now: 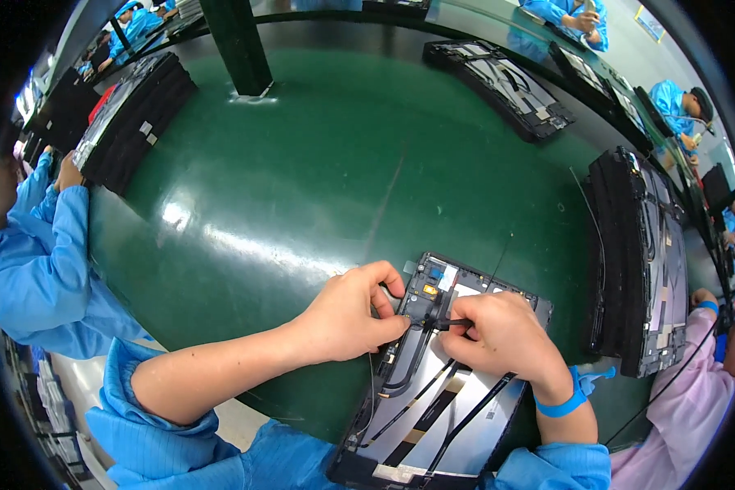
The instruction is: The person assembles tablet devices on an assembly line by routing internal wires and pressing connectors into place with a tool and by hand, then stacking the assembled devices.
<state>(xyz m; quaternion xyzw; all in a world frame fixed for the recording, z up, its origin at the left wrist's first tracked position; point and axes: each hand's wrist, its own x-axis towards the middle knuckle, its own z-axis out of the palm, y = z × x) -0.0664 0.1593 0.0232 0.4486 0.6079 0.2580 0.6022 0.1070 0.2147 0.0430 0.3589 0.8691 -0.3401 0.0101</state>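
lying inner side up at the near edge of a green table (302, 180): one opened flat device (475, 408), apparently facing its parts to both hands. left hand (355, 314): is touching the device's upper left side, perhaps steadying it; cannot tell whether it is pinching anything. right hand (502, 335): is clamping a dark slim piece (456, 324) above the device. tabletop: is shining, bearing a left stack (131, 122) and a right stack (657, 269). co-worker in blue (37, 261): is reaching to the left stack.

Bare left hand (351, 317) loosely bent, bare right hand (502, 332) curled more tightly nearby.
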